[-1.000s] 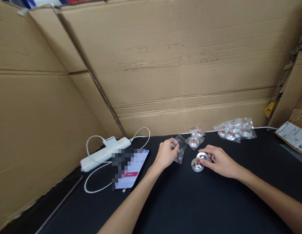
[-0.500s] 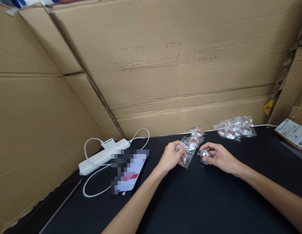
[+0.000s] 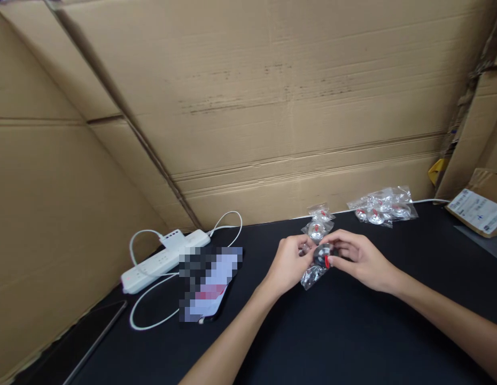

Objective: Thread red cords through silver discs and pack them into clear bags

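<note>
Between my fingers is a round silvery metal disc (image 3: 323, 256) with a red part on its face; I cannot tell its exact kind. My right hand (image 3: 358, 260) grips it from the right side. In my left hand (image 3: 290, 262) is a clear plastic bag (image 3: 312, 277), pinched and partly hidden behind the disc and fingers. The left fingertips meet or nearly touch the disc's left edge. Just beyond the hands lie similar bagged discs (image 3: 317, 230) with red marks.
A clump of bagged discs (image 3: 375, 214) lies at the back right. On the left are a white power strip (image 3: 168, 262) with cables, a phone (image 3: 210, 291) and a dark flat panel (image 3: 88, 342). A labelled package (image 3: 479, 211) sits far right. Cardboard walls (image 3: 248, 133) surround the black table (image 3: 352, 342).
My right hand has moved left with the disc, bringing it up against the left hand and the bag. The disc has turned, its red part now lower right. The view has shifted slightly.
</note>
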`<state>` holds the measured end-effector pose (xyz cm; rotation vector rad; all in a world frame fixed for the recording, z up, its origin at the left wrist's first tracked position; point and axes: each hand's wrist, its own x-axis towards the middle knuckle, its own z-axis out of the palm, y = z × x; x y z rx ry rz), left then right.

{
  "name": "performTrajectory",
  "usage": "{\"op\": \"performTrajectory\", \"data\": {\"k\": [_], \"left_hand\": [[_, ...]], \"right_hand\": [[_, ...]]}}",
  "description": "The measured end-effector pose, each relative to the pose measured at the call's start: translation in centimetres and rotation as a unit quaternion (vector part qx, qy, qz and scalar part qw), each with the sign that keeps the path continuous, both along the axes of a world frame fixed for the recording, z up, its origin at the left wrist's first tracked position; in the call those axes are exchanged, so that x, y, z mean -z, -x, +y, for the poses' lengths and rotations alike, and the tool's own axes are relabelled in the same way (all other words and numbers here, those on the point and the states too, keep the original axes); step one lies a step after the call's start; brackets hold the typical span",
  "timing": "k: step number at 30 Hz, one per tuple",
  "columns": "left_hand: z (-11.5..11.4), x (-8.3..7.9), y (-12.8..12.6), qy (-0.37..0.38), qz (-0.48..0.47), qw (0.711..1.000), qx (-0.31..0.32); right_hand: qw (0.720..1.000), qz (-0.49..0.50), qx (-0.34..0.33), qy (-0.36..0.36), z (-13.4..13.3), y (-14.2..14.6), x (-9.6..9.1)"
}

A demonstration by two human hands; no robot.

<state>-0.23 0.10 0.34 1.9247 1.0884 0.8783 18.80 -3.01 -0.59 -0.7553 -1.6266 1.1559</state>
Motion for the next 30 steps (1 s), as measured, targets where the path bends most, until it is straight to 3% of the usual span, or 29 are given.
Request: {"op": "performTrajectory", "data": {"k": [4,8,15,20,25,30], "left_hand": [[-0.3,-0.6,0.1,-0.038,0.012,0.999,0.032],[-0.4,-0.8,0.2,-0.050,0.016,0.997,0.050],[-0.6,-1.3,0.0,-0.121,0.046,0.990,0.050],[-0.5,-1.3,0.0,-0.156,0.047,0.986,0.028],[-0.6,-1.0,-0.1,-0.109,0.019,0.992,0.058],[-0.5,0.0,-0.7,0.006,-0.090,0.993,0.081]], "right_hand": [[0.995,-0.010,0.098,-0.014,1.3,-1.1,0.8],[0.992,-0.004,0.129,-0.008,1.8,-1.6,1.0],[0.988,0.014,0.154,-0.027,1.6,-1.2,1.0],[0.995,0.010,0.096,0.000,1.3,-0.9,0.7],[0.995,0.030,0.096,-0.016,0.9,-0.7,0.5],[0.994,0.025,0.105,-0.023,1.0,-0.9,0.4]]}}
